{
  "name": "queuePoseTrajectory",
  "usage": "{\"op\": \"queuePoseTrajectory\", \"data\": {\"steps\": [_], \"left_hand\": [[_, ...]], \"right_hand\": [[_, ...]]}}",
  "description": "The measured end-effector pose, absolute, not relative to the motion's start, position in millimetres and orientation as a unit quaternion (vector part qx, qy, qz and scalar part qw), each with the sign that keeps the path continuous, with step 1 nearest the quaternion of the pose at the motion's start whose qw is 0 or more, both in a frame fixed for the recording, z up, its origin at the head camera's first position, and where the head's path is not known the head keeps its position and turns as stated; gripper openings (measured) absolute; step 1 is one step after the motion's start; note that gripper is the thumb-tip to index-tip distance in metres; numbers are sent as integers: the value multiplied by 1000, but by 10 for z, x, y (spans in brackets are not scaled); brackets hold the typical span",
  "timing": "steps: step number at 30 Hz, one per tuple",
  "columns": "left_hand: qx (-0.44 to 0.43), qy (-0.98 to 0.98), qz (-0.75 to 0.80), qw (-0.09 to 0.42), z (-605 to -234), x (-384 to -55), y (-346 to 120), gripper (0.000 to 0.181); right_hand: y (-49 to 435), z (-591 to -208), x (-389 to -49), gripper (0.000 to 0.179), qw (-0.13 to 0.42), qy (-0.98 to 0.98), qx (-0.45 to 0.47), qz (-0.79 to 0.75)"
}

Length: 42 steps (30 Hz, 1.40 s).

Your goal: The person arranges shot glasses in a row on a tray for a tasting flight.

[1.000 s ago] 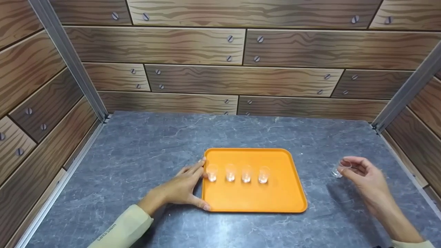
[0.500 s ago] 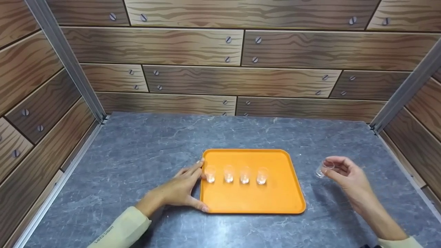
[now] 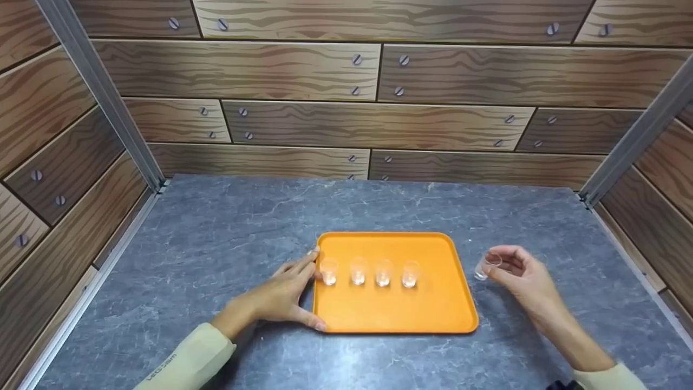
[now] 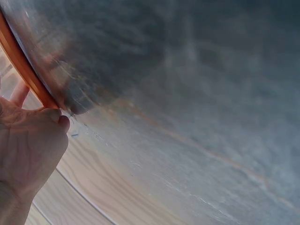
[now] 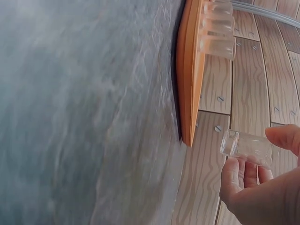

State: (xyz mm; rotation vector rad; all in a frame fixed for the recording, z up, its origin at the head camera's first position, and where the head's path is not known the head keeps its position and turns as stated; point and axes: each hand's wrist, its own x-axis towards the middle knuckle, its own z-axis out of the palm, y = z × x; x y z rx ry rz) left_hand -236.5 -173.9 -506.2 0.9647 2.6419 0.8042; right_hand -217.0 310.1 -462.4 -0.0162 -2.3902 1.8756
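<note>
In the head view my right hand (image 3: 526, 279) pinches a small clear shot glass (image 3: 481, 270) between thumb and fingers, just off the right edge of an orange tray (image 3: 398, 317). The right wrist view shows that glass raised above the tabletop, its thick base pointing away from the palm. Several matching shot glasses (image 3: 410, 275) stand upright in a row across the left and middle of the tray. My left hand (image 3: 279, 299) rests against the tray's left side, fingers along the edge and thumb at the near corner.
A grey marbled tabletop (image 3: 227, 227) lies under the tray. Wood-print walls (image 3: 303, 124) enclose it at the back and sides, with metal posts (image 3: 113, 103) at the back corners.
My right hand has carried the shot glass leftward, closer to the tray's right edge. The left hand, the tray and the glasses in the row stay where they were.
</note>
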Motion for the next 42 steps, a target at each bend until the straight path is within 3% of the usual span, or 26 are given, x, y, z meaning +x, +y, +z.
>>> {"op": "queuePoseTrajectory", "data": {"steps": [42], "left_hand": [[324,897,276,116,-5047,-2359,-1741,90]], "right_hand": [[2540,-4799,-2352,43,-58,-789,33,611]]}}
